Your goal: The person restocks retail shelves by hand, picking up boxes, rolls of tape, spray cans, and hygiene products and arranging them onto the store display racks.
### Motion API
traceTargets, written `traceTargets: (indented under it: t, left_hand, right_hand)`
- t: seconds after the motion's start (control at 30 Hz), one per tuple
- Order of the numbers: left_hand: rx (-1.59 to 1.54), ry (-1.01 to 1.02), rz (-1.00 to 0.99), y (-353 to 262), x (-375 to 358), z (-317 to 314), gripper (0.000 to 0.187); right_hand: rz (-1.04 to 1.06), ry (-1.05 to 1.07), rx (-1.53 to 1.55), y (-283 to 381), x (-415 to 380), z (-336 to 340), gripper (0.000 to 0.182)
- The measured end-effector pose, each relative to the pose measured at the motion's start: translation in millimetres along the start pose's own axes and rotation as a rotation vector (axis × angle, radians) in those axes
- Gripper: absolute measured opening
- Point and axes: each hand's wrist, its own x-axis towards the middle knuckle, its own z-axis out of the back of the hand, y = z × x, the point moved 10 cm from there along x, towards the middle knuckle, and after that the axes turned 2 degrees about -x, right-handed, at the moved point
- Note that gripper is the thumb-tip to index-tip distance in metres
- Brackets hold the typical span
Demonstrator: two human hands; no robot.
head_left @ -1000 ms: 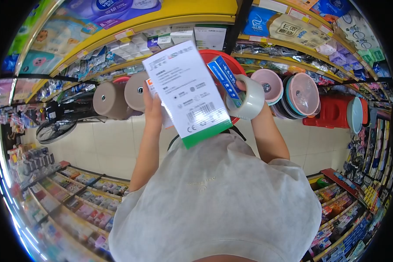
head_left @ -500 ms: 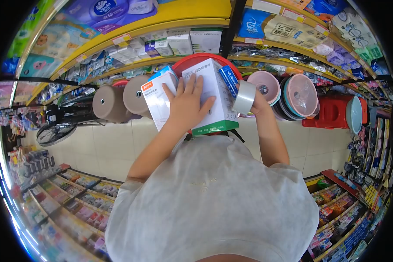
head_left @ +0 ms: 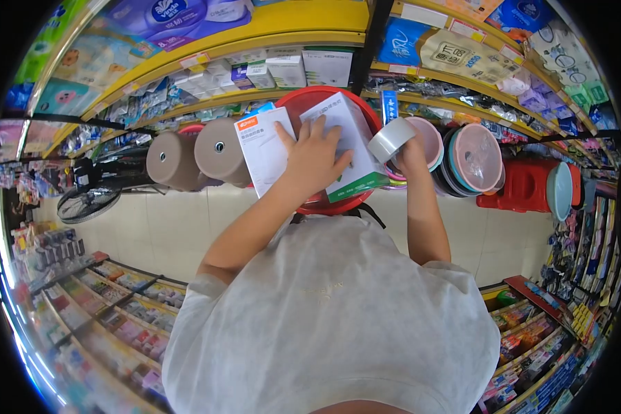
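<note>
My left hand (head_left: 312,164) lies with fingers spread over a white LED bulb box (head_left: 355,148) with a green end, its fingertips also near a white box with an orange corner (head_left: 262,148). Both boxes rest tilted in or over a red basin (head_left: 290,101), whose inside is mostly hidden. In my right hand (head_left: 412,157), at the basin's right side, is a roll of silver tape (head_left: 391,140). A narrow blue box (head_left: 389,105) stands just beyond the tape; whether my right hand also grips it is hidden.
Taupe round stools (head_left: 221,150) stand left of the basin, with a black fan (head_left: 88,203) farther left. To the right are stacked plastic basins (head_left: 477,157) and a red plastic stool (head_left: 514,186). Stocked shelves (head_left: 310,31) run ahead; more shelves stand behind me.
The LED bulb box has tilted and shifted right, opening a gap beside the orange-cornered box. My left hand moved right with it. The blue box swung away from the LED box and now points upward.
</note>
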Motion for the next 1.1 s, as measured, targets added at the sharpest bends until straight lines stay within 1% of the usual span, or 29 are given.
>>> traceTargets:
  t: [0.07,0.1,0.2,0.23,0.33,0.37,0.47,0.5,0.6,0.67,0.7,0.77,0.8,0.87,0.93,1.0,1.03,1.1]
  left_hand:
    - [0.001,0.000,-0.001,0,3,-5,0.050]
    - [0.001,0.000,-0.002,0,5,-7,0.049]
    - [-0.015,0.321,0.086,0,15,-29,0.046]
    - [0.004,0.319,0.074,-3,18,-31,0.045]
    - [0.044,0.282,0.019,-15,24,-38,0.043]
    - [0.048,0.249,-0.006,-20,28,-36,0.043]
    - [0.050,0.168,-0.063,-33,35,-38,0.042]
    - [0.047,0.146,-0.080,-37,36,-38,0.041]
    - [0.016,0.152,-0.062,-38,38,-37,0.040]
    - [0.009,0.199,-0.100,-41,35,-35,0.040]
    - [0.006,0.221,-0.118,-41,32,-30,0.040]
    - [-0.046,0.002,-0.179,-47,13,40,0.045]
    - [-0.070,-0.107,-0.210,-43,-3,70,0.047]
    - [0.023,-0.255,0.063,12,-27,103,0.060]
    - [-0.152,-0.359,0.201,76,-49,108,0.067]
    - [-0.756,-0.240,0.392,130,-71,56,0.071]
    - [-1.057,-0.172,0.484,139,-76,34,0.073]
    - [-0.765,-0.183,0.306,127,-75,43,0.078]
  right_hand:
    - [0.068,-0.002,-0.075,21,-6,-1,0.018]
    - [0.049,-0.048,-0.069,16,-2,15,0.025]
    - [-0.019,-0.050,0.196,45,-18,-24,0.038]
    - [-0.038,-0.056,0.178,44,-17,-29,0.047]
    - [-0.123,0.054,0.241,31,-16,-42,0.056]
    - [-0.147,0.041,0.277,23,-13,-39,0.058]
    - [-0.182,0.069,0.295,6,-12,-34,0.058]
    - [-0.228,0.046,0.383,-3,-13,-32,0.057]
    - [-0.224,0.044,0.399,-12,-13,-25,0.059]
    - [-0.183,0.029,0.356,-6,-14,-25,0.053]
    - [-0.164,0.022,0.334,-3,-15,-27,0.051]
    - [-0.144,0.073,0.326,3,-17,-29,0.053]
    - [-0.133,0.099,0.323,5,-19,-30,0.054]
    - [-0.124,0.096,0.282,12,-22,-34,0.053]
    - [-0.117,0.084,0.274,14,-25,-37,0.051]
    - [-0.123,0.070,0.289,13,-27,-40,0.050]
    - [-0.100,0.049,0.267,17,-27,-43,0.047]
    - [-0.057,0.007,0.222,24,-28,-53,0.042]
